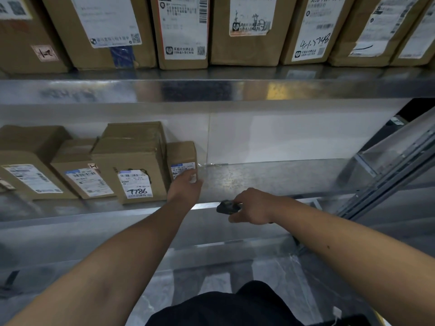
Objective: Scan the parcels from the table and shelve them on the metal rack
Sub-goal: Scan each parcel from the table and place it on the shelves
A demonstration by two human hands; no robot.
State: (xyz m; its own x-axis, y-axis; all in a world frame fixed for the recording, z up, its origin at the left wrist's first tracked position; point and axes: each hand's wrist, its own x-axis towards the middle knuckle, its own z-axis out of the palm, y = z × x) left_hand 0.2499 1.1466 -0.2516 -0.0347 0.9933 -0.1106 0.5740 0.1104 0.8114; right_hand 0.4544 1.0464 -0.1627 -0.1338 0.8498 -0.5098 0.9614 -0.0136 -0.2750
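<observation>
Your left hand (186, 185) stretched forward, fingers (191, 176) pressing a small cardboard parcel's (181, 152) label, right hand (253, 205) fingers wrapped round a black scanner (227, 207), shiny metal shelf (259, 177) beneath.

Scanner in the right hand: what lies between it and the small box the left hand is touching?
Head view: only bare metal shelf lies between the scanner in the right hand and the small box under the left hand.
</observation>
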